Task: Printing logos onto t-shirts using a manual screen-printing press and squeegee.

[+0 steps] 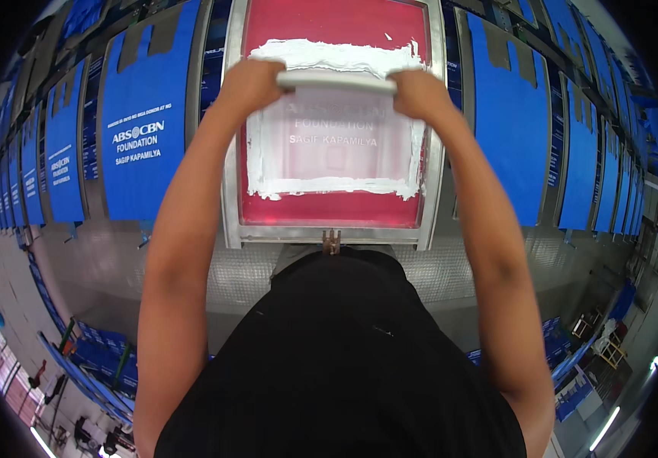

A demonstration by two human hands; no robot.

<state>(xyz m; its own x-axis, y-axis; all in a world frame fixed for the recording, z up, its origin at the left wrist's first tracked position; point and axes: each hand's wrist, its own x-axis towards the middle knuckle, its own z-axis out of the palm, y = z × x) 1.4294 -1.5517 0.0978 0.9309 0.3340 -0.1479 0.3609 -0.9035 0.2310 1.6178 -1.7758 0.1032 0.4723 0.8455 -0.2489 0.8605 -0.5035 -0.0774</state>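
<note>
Both arms reach forward over a screen printing frame with a metal rim and red mesh borders. My left hand is closed around the left end of a pale squeegee. My right hand grips its right end, with the fingers partly hidden. The squeegee lies crosswise over the far part of the screen and is slightly blurred. Thick white ink rings the pale printing window, where lettering shows through. More ink is heaped just beyond the squeegee.
Blue bag panels lie flat on boards in rows, a printed one at left and a plain one at right. A metal hinge or clip sits at the frame's near edge. Textured metal flooring lies below.
</note>
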